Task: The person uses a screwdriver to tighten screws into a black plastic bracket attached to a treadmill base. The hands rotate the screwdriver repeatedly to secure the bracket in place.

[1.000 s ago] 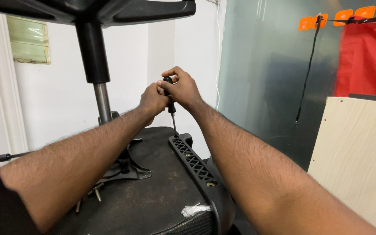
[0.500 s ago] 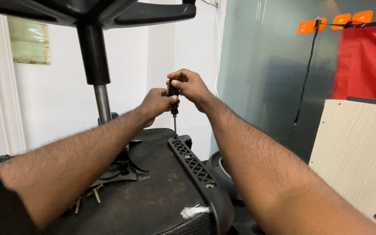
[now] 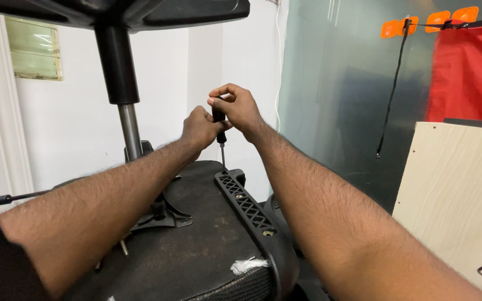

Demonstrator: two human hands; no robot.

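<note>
Both my hands clamp the screwdriver [image 3: 219, 120]: left hand [image 3: 199, 128] low, right hand [image 3: 240, 108] topping its stiff, light handle above the seat underside [image 3: 196, 239].

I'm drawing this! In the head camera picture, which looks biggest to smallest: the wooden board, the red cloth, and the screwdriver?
1. Wooden board, though it is cut off by the picture's edge.
2. Red cloth, also cut off and farther back, so these two are unsure.
3. Screwdriver, clearly smallest.
</note>
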